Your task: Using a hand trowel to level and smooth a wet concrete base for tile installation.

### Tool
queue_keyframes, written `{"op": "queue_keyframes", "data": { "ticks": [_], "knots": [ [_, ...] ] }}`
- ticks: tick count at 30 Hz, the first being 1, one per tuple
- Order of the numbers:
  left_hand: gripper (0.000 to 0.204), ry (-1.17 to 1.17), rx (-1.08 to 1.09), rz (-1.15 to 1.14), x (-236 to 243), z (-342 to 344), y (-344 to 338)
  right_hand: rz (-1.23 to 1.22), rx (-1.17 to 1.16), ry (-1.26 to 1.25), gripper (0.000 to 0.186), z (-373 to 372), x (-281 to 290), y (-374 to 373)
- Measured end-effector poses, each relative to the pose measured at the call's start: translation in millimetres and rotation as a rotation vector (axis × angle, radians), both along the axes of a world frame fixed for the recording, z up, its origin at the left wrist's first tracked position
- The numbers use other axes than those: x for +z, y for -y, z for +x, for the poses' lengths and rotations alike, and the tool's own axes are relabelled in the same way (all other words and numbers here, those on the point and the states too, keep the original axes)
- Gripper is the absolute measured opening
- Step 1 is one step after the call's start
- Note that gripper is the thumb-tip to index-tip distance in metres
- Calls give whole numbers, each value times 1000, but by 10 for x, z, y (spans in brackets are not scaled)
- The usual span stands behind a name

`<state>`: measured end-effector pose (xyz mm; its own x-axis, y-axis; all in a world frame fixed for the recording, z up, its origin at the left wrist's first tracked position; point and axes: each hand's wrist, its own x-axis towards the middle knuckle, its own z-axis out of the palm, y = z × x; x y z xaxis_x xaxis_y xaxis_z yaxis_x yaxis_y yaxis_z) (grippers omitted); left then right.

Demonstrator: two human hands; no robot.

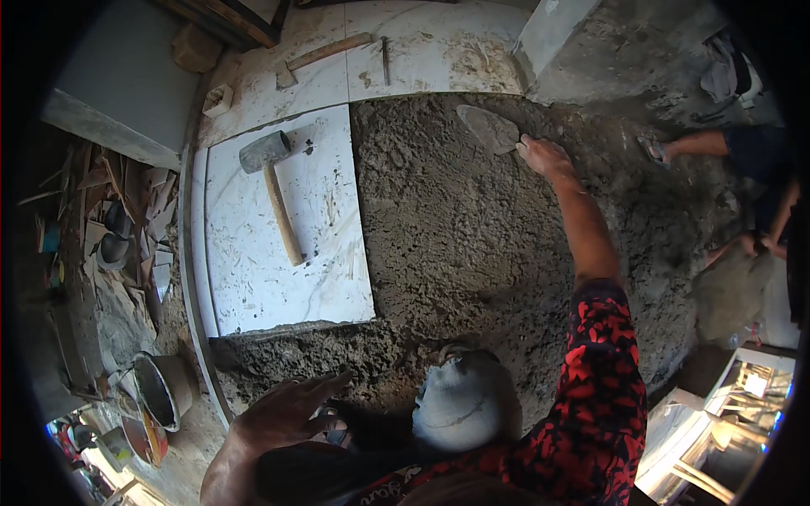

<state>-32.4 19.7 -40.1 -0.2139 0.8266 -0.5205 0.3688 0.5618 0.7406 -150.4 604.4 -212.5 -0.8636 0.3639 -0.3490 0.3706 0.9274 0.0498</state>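
My right hand (544, 158) grips a pointed trowel (488, 128) flat on the wet grey mortar bed (456, 244), near its far edge. My left hand (295, 405) is low at centre-left over the near mortar, fingers stretched out and holding nothing visible. Beside the bed lies a white marble-patterned tile (287, 304), with a rubber mallet (266, 156) resting on it, wooden handle toward me. Below me at bottom centre is a pale rounded form (464, 396), apparently my clothed knee, on the mortar.
A hammer (325, 52) and a thin rod (384, 63) lie on laid tiles at the back. Broken tile pieces (156, 228) and buckets (160, 388) crowd the left beyond a ledge. Another person's legs (700, 148) are at the right, near a concrete pillar (565, 42).
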Motion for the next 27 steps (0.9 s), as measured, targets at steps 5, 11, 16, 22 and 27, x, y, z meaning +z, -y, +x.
{"op": "queue_keyframes", "data": {
  "ticks": [5, 11, 16, 22, 27],
  "knots": [
    [63, -31, 16, -25, 81, -3, 5, -76, -172, 8, 47, -103, -108, -49],
    [62, -19, 46, 53, 88, 41, 53, -284, -253, 54, 52, 273, 120, 193],
    [63, -33, 29, -18, 130, -10, 2, -27, -73, 130, 51, 211, 182, 80],
    [63, -9, 29, -56, 27, -101, -124, 34, -227, -27, 52, -19, -153, -375],
    [65, -42, 49, 24, 73, -42, -14, -535, -600, 64, 63, 190, 15, -82]
  ]
}}
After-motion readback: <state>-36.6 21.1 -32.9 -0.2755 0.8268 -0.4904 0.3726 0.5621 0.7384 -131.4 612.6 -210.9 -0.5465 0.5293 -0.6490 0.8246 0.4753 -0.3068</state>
